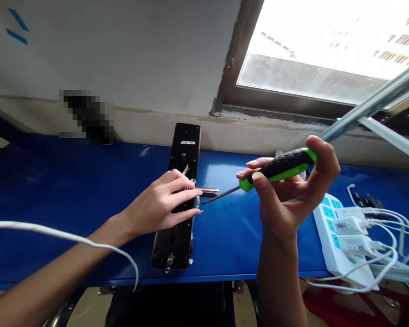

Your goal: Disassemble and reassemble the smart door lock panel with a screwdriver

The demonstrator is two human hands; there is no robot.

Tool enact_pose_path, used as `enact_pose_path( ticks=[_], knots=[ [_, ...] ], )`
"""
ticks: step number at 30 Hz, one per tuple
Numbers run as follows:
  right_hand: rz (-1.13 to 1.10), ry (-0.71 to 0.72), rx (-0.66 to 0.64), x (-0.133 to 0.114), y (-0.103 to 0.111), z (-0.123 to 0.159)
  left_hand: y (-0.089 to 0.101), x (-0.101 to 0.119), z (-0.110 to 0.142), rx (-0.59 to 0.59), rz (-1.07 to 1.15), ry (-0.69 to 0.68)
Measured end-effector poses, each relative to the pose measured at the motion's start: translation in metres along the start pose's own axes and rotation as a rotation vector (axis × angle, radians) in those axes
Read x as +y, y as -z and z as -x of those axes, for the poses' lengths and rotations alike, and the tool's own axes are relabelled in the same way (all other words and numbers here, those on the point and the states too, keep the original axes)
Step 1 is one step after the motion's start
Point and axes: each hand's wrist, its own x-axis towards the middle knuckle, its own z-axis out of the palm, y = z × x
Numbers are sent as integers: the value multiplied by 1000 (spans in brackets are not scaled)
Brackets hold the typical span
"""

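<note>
Two bare hands in view. R hand [288,193] grasps a green/black screwdriver [281,170]: thumb near the shaft end, one finger hooked over the butt, prob. to steer it at a low slant. Tip points L, just beyond the R long edge of the black panel [180,234], apparently over the table [122,181] (tiny bit at the tip, too small to ID). L hand [160,200] lies palm down across the panel, fingers spread, likely to steady it; can't tell if thumb + index pinch the short white piece [197,201] between them.

Panel sits approx. mid-table, lengthwise from far edge to near edge, prob. so both hands reach it. Shiny strip [208,192] sticks out past its R edge; small dark speck [231,204] on the table nearby. Power strip [328,252] w/ plugs is toward the table's R near corner, well apart from the panel.
</note>
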Motion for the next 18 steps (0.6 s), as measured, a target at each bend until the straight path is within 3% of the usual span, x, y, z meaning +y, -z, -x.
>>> enact_pose_path(
  ticks=[8,13,18],
  knots=[
    [28,-32,-30,13,-44,6,0,-20,34,41,176,73],
    [-8,-36,-2,17,-49,15,-3,-30,44,44,241,54],
    [2,9,-57,25,-48,23,-11,-30,54,97,288,90]
  ],
)
